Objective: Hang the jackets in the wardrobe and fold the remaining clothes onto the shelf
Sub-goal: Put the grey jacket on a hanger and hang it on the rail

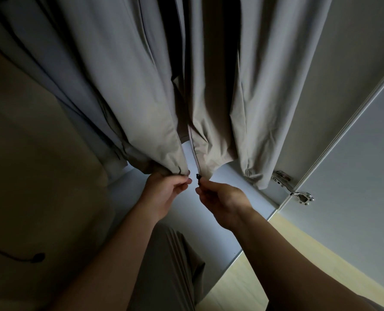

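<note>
A beige jacket (209, 86) hangs inside the wardrobe, its front open down the middle. My left hand (164, 191) pinches the bottom hem of the jacket's left front panel (141, 108). My right hand (220, 203) pinches the small dark zipper pull (197, 177) at the foot of the right front panel. The two hem corners sit a few centimetres apart just above the wardrobe floor (209, 221). A grey-blue garment (58, 75) hangs to the left, behind the beige one. The hangers and rail are out of view.
The wardrobe's open right door (354, 164) stands at the right with metal hinges (294, 187) near the bottom. Light wooden flooring (276, 254) lies below. A beige surface with a black cable (18, 257) fills the left. My trouser leg (168, 265) shows under my arms.
</note>
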